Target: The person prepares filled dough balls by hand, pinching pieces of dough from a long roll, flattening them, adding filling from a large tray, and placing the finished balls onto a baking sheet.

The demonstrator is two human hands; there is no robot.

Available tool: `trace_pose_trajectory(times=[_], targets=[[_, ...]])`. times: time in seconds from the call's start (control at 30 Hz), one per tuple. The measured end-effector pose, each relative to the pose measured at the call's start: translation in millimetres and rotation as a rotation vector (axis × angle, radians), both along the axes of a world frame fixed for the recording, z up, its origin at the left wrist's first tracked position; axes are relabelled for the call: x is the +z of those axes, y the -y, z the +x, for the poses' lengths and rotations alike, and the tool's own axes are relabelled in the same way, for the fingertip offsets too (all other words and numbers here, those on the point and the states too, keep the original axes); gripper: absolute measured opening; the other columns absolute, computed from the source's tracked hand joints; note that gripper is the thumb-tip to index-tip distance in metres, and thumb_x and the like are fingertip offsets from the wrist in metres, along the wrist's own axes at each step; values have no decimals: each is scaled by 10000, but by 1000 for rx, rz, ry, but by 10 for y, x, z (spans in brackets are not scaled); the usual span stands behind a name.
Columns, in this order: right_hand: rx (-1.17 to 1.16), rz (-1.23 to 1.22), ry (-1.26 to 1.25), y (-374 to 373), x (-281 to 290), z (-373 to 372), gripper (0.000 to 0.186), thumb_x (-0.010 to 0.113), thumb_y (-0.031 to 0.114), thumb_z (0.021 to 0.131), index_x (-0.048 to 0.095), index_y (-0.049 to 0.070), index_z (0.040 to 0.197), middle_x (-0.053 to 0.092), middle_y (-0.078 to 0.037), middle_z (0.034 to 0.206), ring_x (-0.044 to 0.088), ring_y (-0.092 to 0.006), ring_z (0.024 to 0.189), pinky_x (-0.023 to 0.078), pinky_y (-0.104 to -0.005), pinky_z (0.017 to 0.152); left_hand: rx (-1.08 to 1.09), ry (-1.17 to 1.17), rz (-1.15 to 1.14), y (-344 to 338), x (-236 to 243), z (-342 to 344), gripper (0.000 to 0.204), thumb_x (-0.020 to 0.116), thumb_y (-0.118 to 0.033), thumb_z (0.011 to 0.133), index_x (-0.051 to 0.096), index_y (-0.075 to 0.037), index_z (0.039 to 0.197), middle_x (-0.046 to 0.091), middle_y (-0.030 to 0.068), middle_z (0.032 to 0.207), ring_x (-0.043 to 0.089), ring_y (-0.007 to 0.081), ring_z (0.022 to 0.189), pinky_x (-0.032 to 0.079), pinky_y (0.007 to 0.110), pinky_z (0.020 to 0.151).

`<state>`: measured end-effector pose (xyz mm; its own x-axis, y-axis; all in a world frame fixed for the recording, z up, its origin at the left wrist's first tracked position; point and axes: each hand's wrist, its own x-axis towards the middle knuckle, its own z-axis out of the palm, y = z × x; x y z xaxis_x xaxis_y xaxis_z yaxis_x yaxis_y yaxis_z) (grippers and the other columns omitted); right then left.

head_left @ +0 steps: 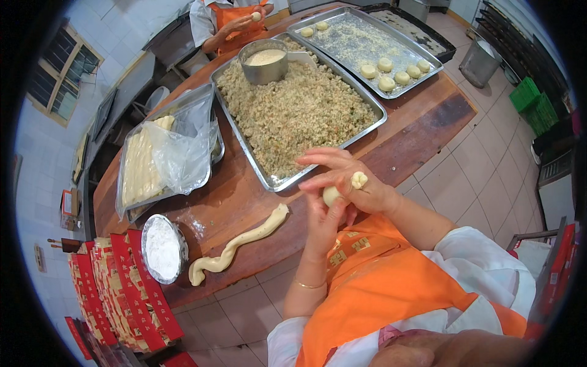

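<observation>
In front of my apron, both hands are together around a pale, smooth dough ball (331, 196). My left hand (324, 221) cups it from below, with the thumb pressed along its side. Curled over the ball is my right hand (354, 183), some of its fingers stretched toward the filling tray. A small knobbly lump of dough (359, 180) shows at the right hand; whether it joins the ball cannot be seen. A twisted dough rope (238, 243) lies on the wooden table (403, 144). Beyond my hands, a metal tray (380, 117) is heaped with crumbly filling (299, 113).
A round metal container (264, 72) sits in the filling. Several dough rounds (386, 83) rest on a floured tray (435, 66) at far right. Left are a plastic-covered dough tray (142, 162) and a flour bowl (164, 249). Opposite, a person (229, 27) holds a dough ball.
</observation>
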<state>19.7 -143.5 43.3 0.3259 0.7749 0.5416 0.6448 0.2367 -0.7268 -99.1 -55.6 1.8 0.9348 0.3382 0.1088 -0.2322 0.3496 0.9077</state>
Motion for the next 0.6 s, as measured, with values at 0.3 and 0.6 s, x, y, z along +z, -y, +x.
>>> trace_pose_trajectory(times=[0.3,0.6], targets=[[-109,-267,-58,198,309,-10,255,762,192,826,631,37,981,655,-111,818,662,-237,726,521,-336,647,10,72,-357,-87,-46,7,471,428,-464,1044,418,-38,1245,610,152,1112,613,193,902,516,282,669],[-30,-263,16,215,389,32,156,689,71,808,612,28,936,610,-103,798,624,-241,700,505,-333,631,-44,85,-313,-217,-32,-149,449,401,-424,1060,383,-48,1304,588,139,1121,602,208,936,502,282,656]])
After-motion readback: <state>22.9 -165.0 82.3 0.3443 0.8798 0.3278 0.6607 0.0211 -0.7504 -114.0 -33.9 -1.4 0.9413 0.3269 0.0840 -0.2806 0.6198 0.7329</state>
